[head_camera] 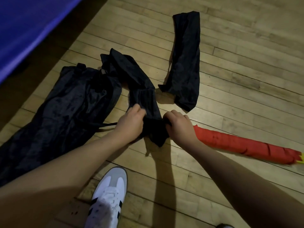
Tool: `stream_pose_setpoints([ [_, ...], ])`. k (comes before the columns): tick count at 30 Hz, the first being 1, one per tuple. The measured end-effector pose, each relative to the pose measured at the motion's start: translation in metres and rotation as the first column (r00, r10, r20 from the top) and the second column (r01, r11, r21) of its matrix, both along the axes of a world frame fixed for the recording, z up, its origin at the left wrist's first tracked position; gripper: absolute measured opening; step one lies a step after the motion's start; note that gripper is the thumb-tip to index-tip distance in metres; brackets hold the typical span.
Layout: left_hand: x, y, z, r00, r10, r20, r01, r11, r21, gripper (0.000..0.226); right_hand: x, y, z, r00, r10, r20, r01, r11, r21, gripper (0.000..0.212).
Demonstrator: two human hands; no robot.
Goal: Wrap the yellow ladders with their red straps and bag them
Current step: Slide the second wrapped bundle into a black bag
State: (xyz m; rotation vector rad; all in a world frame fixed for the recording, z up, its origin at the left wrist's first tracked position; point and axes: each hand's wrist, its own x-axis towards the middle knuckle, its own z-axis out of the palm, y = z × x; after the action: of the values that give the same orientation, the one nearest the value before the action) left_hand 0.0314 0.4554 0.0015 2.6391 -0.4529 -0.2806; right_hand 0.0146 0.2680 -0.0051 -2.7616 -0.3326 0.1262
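Note:
A narrow black bag (139, 89) lies on the wooden floor in the middle of the view. My left hand (131, 122) and my right hand (179, 125) both grip its near end, one on each side. To the right of my right hand lies a ladder bundle (243, 143) wound in red strap, with a bit of yellow showing at its far right end. A second narrow black bag (185, 60) lies flat farther back. A larger black bag (65, 109) lies at the left.
A blue mat (24, 30) fills the upper left corner. A white sneaker (108, 196) stands on the wooden floor (246, 63) below my hands. A black drawstring (107, 125) trails from the large bag toward my left hand.

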Motion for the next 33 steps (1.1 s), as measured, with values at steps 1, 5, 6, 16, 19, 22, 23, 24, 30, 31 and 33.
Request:
stream_pose_setpoints([
  [1, 0.007, 0.002, 0.005, 1.0, 0.019, 0.02, -0.018, 0.998, -0.055, 0.029, 0.002, -0.001, 0.002, 0.998, -0.06, 0.001, 0.06, 0.998, 0.008, 0.019],
  [5, 0.021, 0.009, 0.02, 0.966, -0.225, 0.13, 0.217, 0.973, 0.075, 0.039, 0.026, -0.008, 0.009, 0.894, -0.43, -0.122, 0.446, 0.835, 0.323, 0.018],
  [6, 0.02, 0.009, 0.022, 0.933, -0.332, 0.14, 0.315, 0.94, 0.129, 0.04, 0.033, -0.01, 0.01, 0.874, -0.459, -0.161, 0.483, 0.783, 0.393, 0.019],
  [16, 0.032, -0.033, 0.004, 0.959, -0.261, -0.114, 0.278, 0.943, 0.183, 0.075, 0.021, -0.047, -0.005, 0.935, -0.241, -0.262, 0.332, 0.854, 0.399, 0.05],
  [19, 0.044, -0.041, 0.004, 0.977, -0.16, -0.137, 0.173, 0.981, 0.084, 0.074, 0.007, -0.07, -0.012, 0.947, -0.06, -0.317, 0.121, 0.977, 0.177, 0.073],
  [22, 0.053, -0.047, 0.005, 0.979, -0.161, -0.127, 0.168, 0.985, 0.048, 0.073, -0.002, -0.083, -0.022, 0.934, 0.044, -0.354, -0.075, 0.994, -0.075, 0.073],
  [23, 0.054, -0.051, 0.005, 0.978, -0.166, -0.126, 0.172, 0.984, 0.041, 0.073, -0.004, -0.084, -0.026, 0.937, 0.06, -0.343, -0.115, 0.983, -0.142, 0.073],
  [24, 0.055, -0.053, 0.005, 0.979, -0.161, -0.125, 0.167, 0.985, 0.033, 0.073, -0.005, -0.083, -0.029, 0.943, 0.069, -0.326, -0.139, 0.971, -0.197, 0.072],
  [30, 0.058, -0.057, 0.005, 0.974, -0.162, -0.155, 0.167, 0.986, 0.02, 0.072, -0.004, -0.077, -0.027, 0.935, 0.119, -0.334, -0.22, 0.933, -0.285, 0.069],
  [31, 0.059, -0.055, 0.005, 0.971, -0.172, -0.165, 0.178, 0.984, 0.018, 0.072, -0.006, -0.078, -0.024, 0.926, 0.158, -0.343, -0.251, 0.936, -0.248, 0.069],
  [33, 0.059, -0.052, 0.006, 0.965, -0.194, -0.178, 0.199, 0.98, 0.013, 0.071, -0.015, -0.082, -0.017, 0.909, 0.246, -0.337, -0.324, 0.925, -0.2, 0.067],
])
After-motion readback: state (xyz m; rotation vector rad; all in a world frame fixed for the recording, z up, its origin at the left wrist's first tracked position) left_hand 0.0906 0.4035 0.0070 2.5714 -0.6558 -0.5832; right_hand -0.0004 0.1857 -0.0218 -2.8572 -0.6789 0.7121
